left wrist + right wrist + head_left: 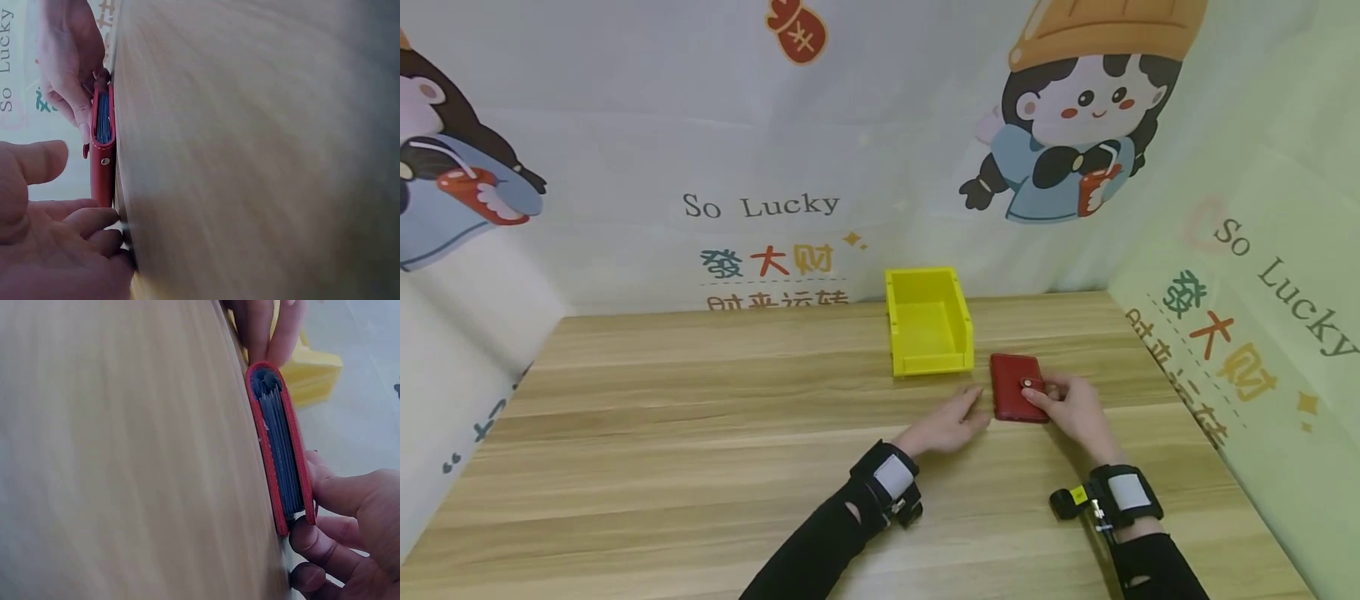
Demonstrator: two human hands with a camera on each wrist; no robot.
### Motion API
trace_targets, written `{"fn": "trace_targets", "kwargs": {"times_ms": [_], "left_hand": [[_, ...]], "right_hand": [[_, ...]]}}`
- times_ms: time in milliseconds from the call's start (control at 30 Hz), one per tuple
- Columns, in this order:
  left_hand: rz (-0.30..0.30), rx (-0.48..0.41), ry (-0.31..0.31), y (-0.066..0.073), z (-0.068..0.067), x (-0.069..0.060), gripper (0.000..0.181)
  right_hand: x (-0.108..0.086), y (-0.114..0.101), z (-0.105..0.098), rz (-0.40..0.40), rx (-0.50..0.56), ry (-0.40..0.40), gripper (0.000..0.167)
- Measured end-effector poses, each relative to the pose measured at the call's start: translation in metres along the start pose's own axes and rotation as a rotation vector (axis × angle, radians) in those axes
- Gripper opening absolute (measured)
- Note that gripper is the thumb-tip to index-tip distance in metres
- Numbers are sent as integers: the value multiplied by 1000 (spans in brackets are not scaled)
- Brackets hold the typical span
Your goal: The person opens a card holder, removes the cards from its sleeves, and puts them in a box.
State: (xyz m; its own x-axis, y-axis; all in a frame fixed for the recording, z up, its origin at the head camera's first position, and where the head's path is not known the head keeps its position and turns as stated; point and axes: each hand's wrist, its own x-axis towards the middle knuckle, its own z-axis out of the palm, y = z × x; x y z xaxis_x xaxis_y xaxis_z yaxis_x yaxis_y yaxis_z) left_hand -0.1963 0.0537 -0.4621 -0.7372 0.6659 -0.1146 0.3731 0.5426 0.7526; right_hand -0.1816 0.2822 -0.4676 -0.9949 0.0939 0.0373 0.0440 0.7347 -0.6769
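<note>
A red card holder (1013, 385) with a snap strap lies closed on the wooden table. Bluish card sleeves (280, 447) show between its covers in the right wrist view. My right hand (1078, 417) pinches its right side near the strap, thumb on top and fingertips at the edge. On the other side, my left hand (947, 423) rests low over the table with its fingers extended toward the spine. In the left wrist view the left hand's fingers (90, 219) are close to the spine; whether they touch it I cannot tell.
A yellow open-fronted plastic bin (931, 364) stands just behind and left of the card holder, near the table's back edge. Printed cloth (887, 150) hangs behind the wooden table (685, 467) and along its sides. Both wrists wear black straps with cameras.
</note>
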Motion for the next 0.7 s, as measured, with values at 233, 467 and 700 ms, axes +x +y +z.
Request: {"fn": "trace_targets", "kwargs": {"times_ms": [233, 467, 700], "left_hand": [[-39, 17, 5, 3, 0, -6, 59], [-63, 32, 19, -5, -5, -18, 62], [-118, -10, 36, -17, -16, -41, 62]], "right_hand": [[-9, -7, 9, -47, -16, -20, 35], [-19, -26, 23, -34, 4, -61, 44], [-29, -45, 45, -25, 26, -76, 43]]}}
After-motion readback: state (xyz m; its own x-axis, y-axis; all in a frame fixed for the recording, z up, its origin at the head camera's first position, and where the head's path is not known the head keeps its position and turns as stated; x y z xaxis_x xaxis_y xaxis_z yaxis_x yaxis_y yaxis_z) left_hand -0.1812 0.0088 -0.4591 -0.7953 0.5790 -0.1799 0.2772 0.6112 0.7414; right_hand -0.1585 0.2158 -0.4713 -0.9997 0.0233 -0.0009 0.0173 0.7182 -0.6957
